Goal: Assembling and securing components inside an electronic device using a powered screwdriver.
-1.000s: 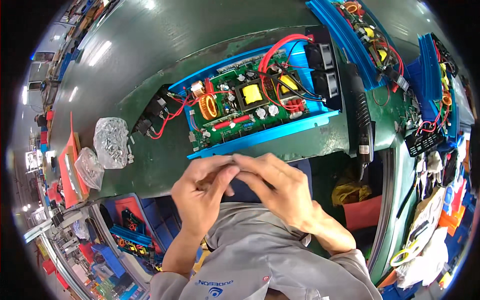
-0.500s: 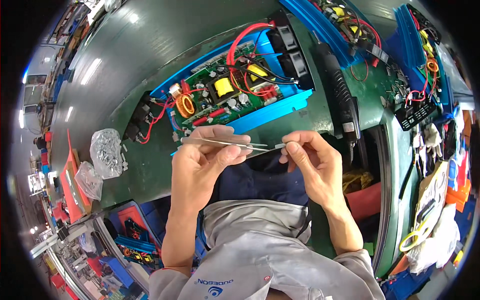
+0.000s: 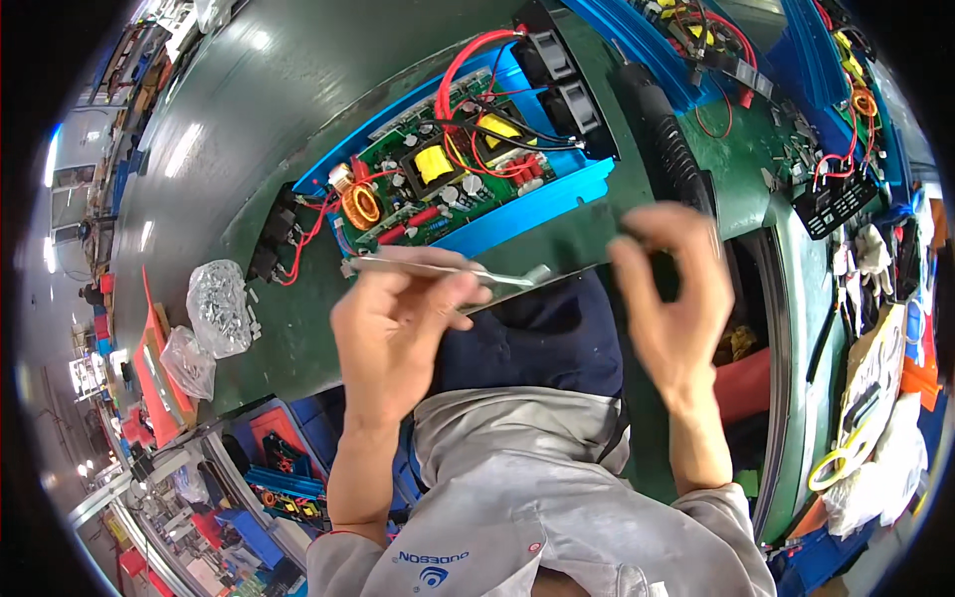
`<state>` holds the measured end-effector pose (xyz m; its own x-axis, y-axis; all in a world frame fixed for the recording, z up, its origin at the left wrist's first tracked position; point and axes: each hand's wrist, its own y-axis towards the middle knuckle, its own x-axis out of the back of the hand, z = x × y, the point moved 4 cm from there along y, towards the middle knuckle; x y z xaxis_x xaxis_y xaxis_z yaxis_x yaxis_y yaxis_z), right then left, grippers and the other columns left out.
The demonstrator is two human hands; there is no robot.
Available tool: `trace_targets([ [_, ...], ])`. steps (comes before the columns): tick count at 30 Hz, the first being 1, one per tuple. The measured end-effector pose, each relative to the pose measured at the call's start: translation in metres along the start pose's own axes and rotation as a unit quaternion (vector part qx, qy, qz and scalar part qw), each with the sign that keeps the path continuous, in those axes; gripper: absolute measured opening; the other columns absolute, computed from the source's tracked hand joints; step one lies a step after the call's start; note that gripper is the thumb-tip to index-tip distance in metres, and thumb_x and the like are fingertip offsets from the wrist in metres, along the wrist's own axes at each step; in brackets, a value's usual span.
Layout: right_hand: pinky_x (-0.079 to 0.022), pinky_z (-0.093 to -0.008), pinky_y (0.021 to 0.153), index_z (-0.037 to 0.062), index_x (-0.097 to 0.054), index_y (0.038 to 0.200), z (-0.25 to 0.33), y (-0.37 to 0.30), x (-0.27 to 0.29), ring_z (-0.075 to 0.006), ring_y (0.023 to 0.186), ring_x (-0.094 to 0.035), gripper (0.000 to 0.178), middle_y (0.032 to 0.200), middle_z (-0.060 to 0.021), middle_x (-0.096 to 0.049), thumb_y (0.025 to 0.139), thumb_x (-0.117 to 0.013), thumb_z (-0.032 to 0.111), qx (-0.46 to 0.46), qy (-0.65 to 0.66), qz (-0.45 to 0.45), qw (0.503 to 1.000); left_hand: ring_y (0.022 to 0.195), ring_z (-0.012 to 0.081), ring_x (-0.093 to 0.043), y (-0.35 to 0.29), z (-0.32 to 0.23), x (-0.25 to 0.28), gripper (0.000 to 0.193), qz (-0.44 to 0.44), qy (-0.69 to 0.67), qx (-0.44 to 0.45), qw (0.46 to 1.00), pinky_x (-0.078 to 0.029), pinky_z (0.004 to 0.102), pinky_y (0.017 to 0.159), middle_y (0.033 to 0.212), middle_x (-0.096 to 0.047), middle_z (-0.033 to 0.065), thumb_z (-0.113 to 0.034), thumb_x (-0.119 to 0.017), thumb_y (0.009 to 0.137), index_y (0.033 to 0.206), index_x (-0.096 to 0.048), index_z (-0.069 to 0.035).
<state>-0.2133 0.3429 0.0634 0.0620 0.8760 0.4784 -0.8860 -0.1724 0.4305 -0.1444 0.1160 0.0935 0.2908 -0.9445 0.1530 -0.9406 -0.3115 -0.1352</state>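
Metal tweezers (image 3: 453, 268) are pinched in my left hand (image 3: 383, 333), pointing right. At their tips sits a small pale grey piece (image 3: 537, 275), slightly blurred. My right hand (image 3: 681, 289) is smeared by motion, its thumb and forefinger apart with nothing seen between them. It is just below a black electric screwdriver (image 3: 668, 139) lying on the bench. Beyond my left hand rests a blue open metal housing (image 3: 537, 189) with a green circuit board (image 3: 398, 211) inside, carrying yellow-wrapped transformers (image 3: 433, 166), a copper coil (image 3: 360, 206), red wires and two fans (image 3: 577, 104) at its right end.
On the green bench (image 3: 288, 343), clear plastic bags (image 3: 217, 306) of small parts stand at the left beside an orange-red sheet (image 3: 159, 368). More blue housings (image 3: 811, 60) with boards are at the far right, near scattered small metal pieces (image 3: 796, 159). Yellow-handled scissors (image 3: 841, 463) lie lower right.
My right hand has let go of the small grey piece and moved right, toward the screwdriver. The piece now stays at the tweezers' tips in my left hand.
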Motion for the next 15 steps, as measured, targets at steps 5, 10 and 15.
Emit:
trace_targets([
  [5,-0.049,-0.0401,0.091,0.0052,-0.061,0.132,-0.039,0.011,0.029,-0.0343,0.102,-0.062,0.046,0.111,-0.0161,-0.065,0.088,-0.075,0.014,-0.089,-0.22,-0.028,0.971,0.084,0.0164,-0.073,0.024,-0.001,0.021,0.018,-0.1,0.126,-0.189,0.969,-0.057,0.0256,0.07,0.096,-0.073,0.0118,-0.009,-0.07,0.096,0.108,-0.064,0.003],
  [10,-0.049,-0.0383,0.094,0.0053,-0.054,0.139,-0.027,-0.042,0.037,-0.0277,0.106,-0.062,0.057,0.111,-0.0161,-0.064,0.087,-0.074,0.016,-0.197,-0.095,0.004,0.976,0.085,0.0211,-0.073,0.034,0.014,0.015,0.013,-0.075,0.19,-0.251,0.946,-0.06,0.0312,0.079,0.099,-0.072,0.0148,0.002,-0.068,0.095,0.106,-0.063,0.006],
  [15,-0.043,-0.0233,0.065,0.004,-0.057,0.108,-0.032,-0.137,0.012,-0.0067,0.071,-0.051,0.034,0.084,0.0019,-0.057,0.078,-0.07,0.013,-0.486,0.316,0.089,0.81,0.085,0.0197,-0.072,0.039,0.021,0.0,0.012,-0.075,0.256,-0.302,0.915,-0.059,0.0306,0.079,0.098,-0.071,0.0138,0.002,-0.069,0.094,0.104,-0.064,0.006],
])
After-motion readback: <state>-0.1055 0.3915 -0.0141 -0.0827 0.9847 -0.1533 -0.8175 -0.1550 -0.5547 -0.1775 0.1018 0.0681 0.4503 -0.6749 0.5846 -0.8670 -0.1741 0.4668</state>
